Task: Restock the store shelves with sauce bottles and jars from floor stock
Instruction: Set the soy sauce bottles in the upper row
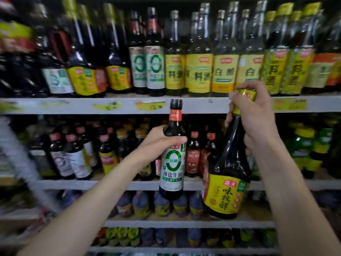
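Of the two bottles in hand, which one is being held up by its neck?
The big yellow-label bottle, tilted, with the right hand wrapped round its neck and cap. The slimmer green-ring bottle is gripped by the left hand at its shoulder.

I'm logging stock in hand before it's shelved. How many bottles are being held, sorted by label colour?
white-and-green-label bottle, held in the left hand: 1
yellow-label bottle, held in the right hand: 1
Total: 2

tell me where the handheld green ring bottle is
Head view, centre: the green ring bottle is upright in the left hand, just left of the yellow-label bottle in the right hand.
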The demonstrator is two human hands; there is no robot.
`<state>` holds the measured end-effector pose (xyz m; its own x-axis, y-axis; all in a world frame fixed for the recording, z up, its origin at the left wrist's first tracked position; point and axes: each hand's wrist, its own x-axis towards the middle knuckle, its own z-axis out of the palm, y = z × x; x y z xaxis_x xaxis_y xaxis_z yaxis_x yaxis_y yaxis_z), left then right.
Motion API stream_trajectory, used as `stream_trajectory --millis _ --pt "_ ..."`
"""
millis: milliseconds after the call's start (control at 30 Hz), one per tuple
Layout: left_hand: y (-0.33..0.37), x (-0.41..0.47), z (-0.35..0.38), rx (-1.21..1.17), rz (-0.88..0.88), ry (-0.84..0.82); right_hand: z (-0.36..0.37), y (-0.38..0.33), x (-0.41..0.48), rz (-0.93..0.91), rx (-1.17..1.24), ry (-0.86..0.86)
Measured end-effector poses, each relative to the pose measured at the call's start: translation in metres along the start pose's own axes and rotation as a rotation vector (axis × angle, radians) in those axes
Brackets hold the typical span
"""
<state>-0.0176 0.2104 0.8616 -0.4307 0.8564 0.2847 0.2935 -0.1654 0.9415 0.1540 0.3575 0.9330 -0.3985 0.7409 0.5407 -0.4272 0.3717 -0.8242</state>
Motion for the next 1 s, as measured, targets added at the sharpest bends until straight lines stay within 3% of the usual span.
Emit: stream_trajectory --millis 367,733,1000 --pt "-0.068 -0.066 -0.163 -0.017 -0.105 0.204 0.156 0.049 -0.03 0.017 -0.036 -0.152" --pt "-0.107 -0.104 -0.316 -0.071 -0.253 0.087 0.319 0.092 -0.071 0.069 -0.049 -0.087" --pt "-0.046 -0.108 -0.35 -0.047 -0.03 -0.019 0.367 0.046 -0.064 -0.007 -0.037 -0.064"
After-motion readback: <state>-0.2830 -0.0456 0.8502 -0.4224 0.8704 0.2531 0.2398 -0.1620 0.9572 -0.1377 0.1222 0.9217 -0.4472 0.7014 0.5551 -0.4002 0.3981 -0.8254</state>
